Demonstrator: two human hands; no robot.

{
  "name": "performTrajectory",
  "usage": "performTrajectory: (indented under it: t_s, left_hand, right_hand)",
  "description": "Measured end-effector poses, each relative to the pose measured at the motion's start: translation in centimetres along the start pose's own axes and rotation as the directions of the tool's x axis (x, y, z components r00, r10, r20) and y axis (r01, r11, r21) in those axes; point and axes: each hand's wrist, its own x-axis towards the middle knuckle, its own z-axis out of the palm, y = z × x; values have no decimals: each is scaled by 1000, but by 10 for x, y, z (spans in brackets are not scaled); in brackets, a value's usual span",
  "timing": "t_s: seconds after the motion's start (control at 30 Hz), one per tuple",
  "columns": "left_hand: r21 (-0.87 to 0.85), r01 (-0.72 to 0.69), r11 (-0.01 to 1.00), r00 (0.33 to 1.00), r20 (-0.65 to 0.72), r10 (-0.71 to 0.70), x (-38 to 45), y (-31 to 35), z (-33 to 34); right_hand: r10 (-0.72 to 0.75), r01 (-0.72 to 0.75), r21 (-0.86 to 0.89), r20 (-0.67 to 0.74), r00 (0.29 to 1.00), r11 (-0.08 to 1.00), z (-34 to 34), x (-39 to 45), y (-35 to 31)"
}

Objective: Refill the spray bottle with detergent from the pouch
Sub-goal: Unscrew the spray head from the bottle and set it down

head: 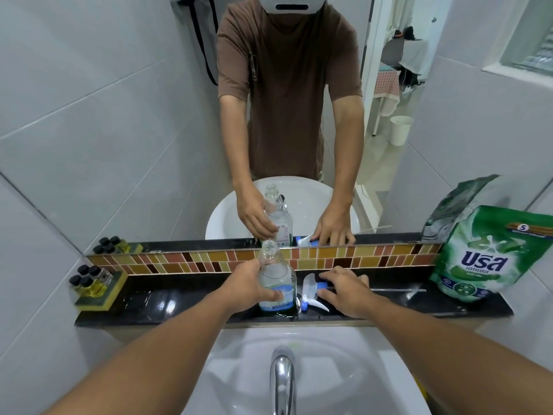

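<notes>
Clear plastic spray bottle [276,280] upright, neck uncapped, gripped in my left hand [248,290]; green detergent pouch [484,256] well right of it, nearer my right hand [347,290], fingers loose on white-blue trigger head [312,293].

Spray bottle [276,280]: clear plastic, blue-and-white label, stood upright on the black ledge at frame centre; neck left open, cap removed; a little dark liquid seen at the bottom.
Spray head [312,293]: white trigger with blue collar, laid on its side just right of the bottle; thin dip tube stretched out to the right.
Pouch [481,256]: green detergent refill bag, blue lettering, stood upright at the ledge's right end, well apart from the bottle.
</notes>
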Motion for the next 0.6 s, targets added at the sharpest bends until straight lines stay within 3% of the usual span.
performTrajectory:
  t_s: [0.27,0.6]
  left_hand:
    - [22,2,1000,999,-35,-2,-5,5,1]
    - [95,-16,995,998,-61,22,-31,5,-5]
  right_hand:
    - [-72,65,-91,-72,995,994,-21,-17,-4]
    - [-36,36,-3,-153,988,999,-51,-56,-9]
